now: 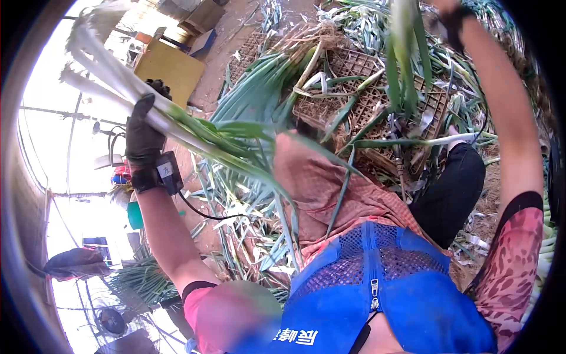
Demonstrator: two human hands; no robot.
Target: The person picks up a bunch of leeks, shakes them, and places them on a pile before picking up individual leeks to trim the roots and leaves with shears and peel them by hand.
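Note:
My left hand (146, 133), in a dark glove, is closed around several green onions (194, 133). Their white stems and roots point up to the left, and the green leaves trail down to the right across my lap. A small device (169, 172) with a cable is strapped to that wrist. My right hand (449, 7) is raised at the top edge, mostly cut off, so its fingers do not show. Near it hangs a blurred green onion (405, 56) with its leaves downward; whether that hand grips it cannot be seen.
A brown plastic crate (433, 97) with onion stalks on it stands before my knees. Beside it lies a pile of green onions (250, 94). Loose leaves (242, 206) litter the ground. A yellow board (171, 68) is at upper left, and a fan (112, 321) at lower left.

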